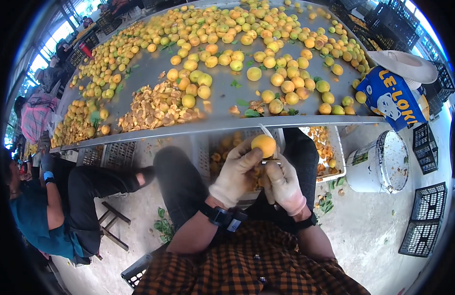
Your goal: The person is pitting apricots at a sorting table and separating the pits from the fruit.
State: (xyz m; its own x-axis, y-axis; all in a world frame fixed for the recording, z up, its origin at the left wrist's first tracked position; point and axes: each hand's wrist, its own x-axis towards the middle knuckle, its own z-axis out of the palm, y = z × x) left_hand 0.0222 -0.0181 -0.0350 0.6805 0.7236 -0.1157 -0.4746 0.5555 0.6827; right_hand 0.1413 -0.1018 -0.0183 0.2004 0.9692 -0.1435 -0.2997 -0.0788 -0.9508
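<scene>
the left hand (236, 174), in a pale work glove, is curled around a round orange-yellow fruit (264, 145), with the thumb and fingers wrapped under and beside it, so it is grasping the fruit firmly just above the person's lap. the right hand (284, 185), also gloved, sits at about 4 o'clock from the fruit, its fingers clenched on a small knife (267, 132) whose handle is hidden in the fist; the thin blade rises past the fruit toward 12 o'clock, touching or just beside its skin, and which of the two cannot be told. both hands are close together, knuckles nearly meeting.

at 12 o'clock from the hands runs the edge of a long metal table (222, 96), spread with many whole fruits and, at about 10 o'clock, a heap of cut pieces (153, 105). under the table edge, behind the hands, a pale plastic crate (331, 152) holds more cut pieces. at 3 o'clock stands a white bucket (380, 164), and beyond it dark empty crates (424, 226). at 9 o'clock another person (45, 211) in a teal shirt sits at the same table.
</scene>
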